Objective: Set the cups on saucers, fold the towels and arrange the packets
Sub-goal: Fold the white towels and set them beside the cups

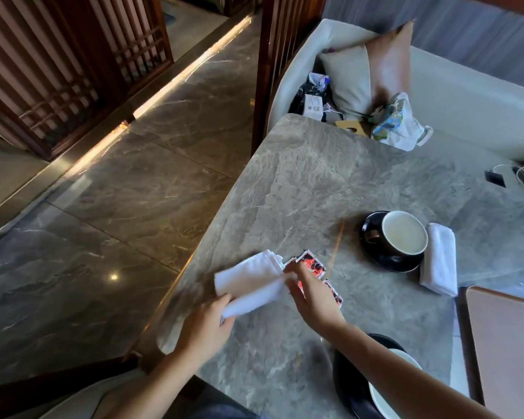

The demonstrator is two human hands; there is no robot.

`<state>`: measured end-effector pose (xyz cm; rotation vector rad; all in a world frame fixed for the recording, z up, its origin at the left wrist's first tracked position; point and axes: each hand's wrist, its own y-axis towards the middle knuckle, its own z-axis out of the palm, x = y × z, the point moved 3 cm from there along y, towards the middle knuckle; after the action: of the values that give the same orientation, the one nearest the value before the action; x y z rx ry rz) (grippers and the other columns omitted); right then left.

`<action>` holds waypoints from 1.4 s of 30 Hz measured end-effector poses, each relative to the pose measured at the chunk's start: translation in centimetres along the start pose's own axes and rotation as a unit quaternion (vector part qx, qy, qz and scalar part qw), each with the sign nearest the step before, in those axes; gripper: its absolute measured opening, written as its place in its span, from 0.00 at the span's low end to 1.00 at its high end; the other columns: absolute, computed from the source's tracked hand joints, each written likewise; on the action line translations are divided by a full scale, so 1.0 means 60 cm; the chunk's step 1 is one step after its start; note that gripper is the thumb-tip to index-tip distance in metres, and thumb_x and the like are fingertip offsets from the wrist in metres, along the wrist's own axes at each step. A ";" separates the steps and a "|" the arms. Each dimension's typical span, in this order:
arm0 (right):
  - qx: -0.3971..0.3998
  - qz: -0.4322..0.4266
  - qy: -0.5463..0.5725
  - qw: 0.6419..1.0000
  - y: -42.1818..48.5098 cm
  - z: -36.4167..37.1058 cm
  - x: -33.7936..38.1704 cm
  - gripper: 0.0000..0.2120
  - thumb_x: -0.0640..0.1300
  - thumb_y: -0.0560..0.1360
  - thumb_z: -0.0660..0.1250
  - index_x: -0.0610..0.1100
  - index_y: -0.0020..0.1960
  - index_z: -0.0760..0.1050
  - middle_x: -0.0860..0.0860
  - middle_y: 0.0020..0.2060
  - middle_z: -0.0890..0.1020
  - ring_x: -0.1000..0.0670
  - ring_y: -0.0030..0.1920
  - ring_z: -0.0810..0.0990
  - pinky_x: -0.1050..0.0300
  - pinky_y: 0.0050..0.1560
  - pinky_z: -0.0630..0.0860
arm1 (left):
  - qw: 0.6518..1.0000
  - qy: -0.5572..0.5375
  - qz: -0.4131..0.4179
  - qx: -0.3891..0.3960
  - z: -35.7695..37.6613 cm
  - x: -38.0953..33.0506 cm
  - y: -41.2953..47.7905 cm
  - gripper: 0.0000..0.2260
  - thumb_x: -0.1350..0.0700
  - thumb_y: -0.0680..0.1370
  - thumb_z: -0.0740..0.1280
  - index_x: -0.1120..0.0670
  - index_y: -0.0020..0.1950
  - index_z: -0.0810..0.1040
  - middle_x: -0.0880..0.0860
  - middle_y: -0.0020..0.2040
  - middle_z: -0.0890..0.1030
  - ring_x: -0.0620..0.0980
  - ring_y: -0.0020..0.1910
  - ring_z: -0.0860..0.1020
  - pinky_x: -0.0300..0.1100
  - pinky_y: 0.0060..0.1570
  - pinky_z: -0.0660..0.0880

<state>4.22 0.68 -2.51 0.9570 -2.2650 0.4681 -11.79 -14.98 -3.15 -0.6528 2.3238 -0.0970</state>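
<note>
A white towel (251, 281) lies near the left edge of the grey marble table (330, 182). My left hand (208, 325) grips its near corner and my right hand (312, 294) pinches its right edge. Red and black packets (310, 263) lie just beyond, partly hidden under my right hand. Farther right, a dark cup with a white inside (404, 234) stands on a black saucer (375, 258). A folded white towel (439, 258) lies beside that saucer. A second cup (387, 388) on a black saucer (345, 379) sits near me, partly behind my right forearm.
A brown leather mat (505, 343) lies at the right edge. Beyond the table, a white bench holds cushions (369, 71), a patterned bag (397, 122) and loose items. A cable and socket (496, 178) sit far right. The table's left edge drops to the marble floor.
</note>
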 end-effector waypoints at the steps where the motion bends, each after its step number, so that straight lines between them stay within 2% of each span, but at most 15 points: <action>1: -0.004 0.005 0.002 1.000 0.008 -0.003 0.003 0.07 0.46 0.78 0.57 0.53 0.56 0.67 0.52 0.49 0.81 0.49 0.45 0.79 0.57 0.40 0.68 | 0.996 -0.068 -0.036 0.033 0.006 0.000 -0.001 0.06 0.59 0.72 0.63 0.49 0.38 0.72 0.48 0.30 0.72 0.45 0.29 0.71 0.39 0.29 0.63; 4: 0.014 -0.011 -0.017 1.000 0.032 -0.006 0.014 0.08 0.47 0.77 0.57 0.53 0.56 0.67 0.53 0.52 0.79 0.48 0.49 0.78 0.56 0.43 0.70 | 0.930 -0.291 -0.178 0.134 0.028 0.007 -0.006 0.06 0.63 0.75 0.64 0.54 0.47 0.76 0.50 0.39 0.76 0.46 0.37 0.74 0.39 0.36 0.68; 6: 0.037 -0.022 -0.028 0.999 0.048 -0.003 0.020 0.08 0.47 0.78 0.56 0.52 0.56 0.68 0.52 0.52 0.78 0.46 0.49 0.78 0.54 0.45 0.70 | 0.877 -0.363 -0.257 0.184 0.039 0.011 -0.008 0.12 0.63 0.75 0.65 0.57 0.58 0.74 0.55 0.50 0.78 0.49 0.47 0.77 0.39 0.41 0.74; 8: 0.058 -0.016 -0.039 0.997 0.062 0.004 0.026 0.08 0.48 0.78 0.56 0.51 0.57 0.68 0.51 0.53 0.78 0.43 0.48 0.78 0.52 0.45 0.72 | 0.861 -0.388 -0.272 0.186 0.040 0.012 -0.010 0.13 0.61 0.75 0.66 0.53 0.59 0.71 0.57 0.57 0.77 0.50 0.53 0.77 0.39 0.44 0.76; 12: 0.079 -0.006 -0.076 0.994 0.084 0.022 0.030 0.08 0.51 0.79 0.55 0.51 0.56 0.69 0.51 0.54 0.79 0.40 0.47 0.79 0.51 0.45 0.73 | 0.922 -0.332 -0.187 0.074 0.024 0.004 -0.015 0.14 0.57 0.75 0.66 0.47 0.58 0.68 0.53 0.53 0.77 0.49 0.49 0.78 0.44 0.41 0.79; 14: 0.090 0.007 -0.091 0.992 0.094 0.030 0.032 0.08 0.52 0.79 0.54 0.51 0.54 0.69 0.50 0.54 0.79 0.39 0.48 0.79 0.51 0.46 0.72 | 0.975 -0.185 -0.117 -0.043 0.007 -0.002 -0.018 0.21 0.56 0.74 0.67 0.49 0.65 0.66 0.45 0.53 0.76 0.45 0.49 0.77 0.44 0.43 0.77; 16: 0.095 0.020 -0.098 0.990 0.103 0.037 0.034 0.08 0.51 0.79 0.54 0.50 0.53 0.69 0.49 0.54 0.79 0.38 0.47 0.78 0.50 0.45 0.71 | 0.991 -0.066 -0.016 -0.119 -0.004 -0.019 -0.020 0.25 0.57 0.72 0.67 0.51 0.68 0.66 0.46 0.60 0.74 0.44 0.56 0.74 0.42 0.52 0.74; 18: 0.096 0.031 -0.112 0.989 0.110 0.043 0.036 0.09 0.51 0.80 0.54 0.49 0.54 0.69 0.48 0.54 0.80 0.37 0.47 0.78 0.50 0.45 0.70 | 0.992 0.033 0.081 -0.090 0.002 -0.046 -0.022 0.29 0.55 0.69 0.67 0.49 0.70 0.64 0.47 0.68 0.71 0.46 0.65 0.69 0.44 0.62 0.66; 21: 0.096 0.050 -0.124 0.986 0.115 0.048 0.035 0.09 0.51 0.80 0.53 0.48 0.53 0.69 0.46 0.53 0.80 0.37 0.47 0.78 0.50 0.45 0.70 | 0.971 0.158 0.178 -0.005 0.030 -0.067 -0.027 0.35 0.47 0.65 0.70 0.50 0.71 0.65 0.51 0.72 0.68 0.49 0.71 0.65 0.52 0.67 0.56; 23: 0.094 0.066 -0.126 0.985 0.118 0.050 0.035 0.09 0.50 0.80 0.53 0.47 0.53 0.69 0.46 0.53 0.81 0.37 0.47 0.78 0.51 0.44 0.68 | 0.961 0.197 0.190 0.024 0.044 -0.062 -0.025 0.37 0.43 0.65 0.71 0.50 0.72 0.65 0.51 0.73 0.66 0.50 0.73 0.61 0.53 0.67 0.52; 26: 0.099 0.089 -0.125 0.983 0.122 0.052 0.039 0.10 0.49 0.79 0.54 0.46 0.54 0.69 0.44 0.53 0.81 0.36 0.48 0.78 0.51 0.46 0.67 | 0.952 0.243 0.183 0.028 0.053 -0.040 -0.013 0.39 0.40 0.64 0.71 0.53 0.71 0.67 0.52 0.73 0.66 0.52 0.73 0.64 0.53 0.69 0.49; 32: 0.058 -0.068 -0.214 0.973 0.098 0.053 0.053 0.17 0.48 0.76 0.57 0.50 0.65 0.68 0.51 0.63 0.74 0.47 0.63 0.70 0.47 0.65 0.62 | 0.952 0.245 0.180 0.033 0.070 -0.013 -0.004 0.39 0.39 0.67 0.66 0.53 0.73 0.63 0.52 0.74 0.62 0.49 0.73 0.57 0.56 0.67 0.55; 35: 0.131 -0.136 -0.240 0.952 0.076 0.072 0.038 0.24 0.44 0.77 0.56 0.50 0.73 0.60 0.52 0.74 0.63 0.48 0.75 0.58 0.40 0.74 0.49 | 0.956 0.233 0.173 0.042 0.078 -0.010 -0.003 0.39 0.38 0.66 0.65 0.52 0.74 0.62 0.51 0.74 0.61 0.49 0.73 0.57 0.57 0.66 0.57; 38: 0.167 -0.129 -0.249 0.945 0.076 0.081 0.018 0.29 0.42 0.78 0.55 0.52 0.76 0.50 0.54 0.77 0.54 0.51 0.77 0.48 0.40 0.74 0.39 | 0.955 0.235 0.174 0.045 0.087 -0.006 -0.002 0.39 0.37 0.65 0.66 0.52 0.73 0.63 0.51 0.75 0.60 0.50 0.74 0.57 0.57 0.66 0.58; 42: 0.186 -0.132 -0.258 0.939 0.088 0.091 0.012 0.29 0.42 0.79 0.54 0.52 0.76 0.48 0.54 0.78 0.51 0.52 0.77 0.44 0.40 0.73 0.36 | 0.953 0.240 0.177 0.041 0.093 0.000 0.003 0.41 0.36 0.64 0.66 0.51 0.74 0.62 0.51 0.74 0.61 0.51 0.73 0.58 0.57 0.66 0.59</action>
<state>-2.29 0.97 -6.48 1.7233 -2.4881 0.5895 -8.20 -14.19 -7.38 -0.1676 2.8496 -0.2042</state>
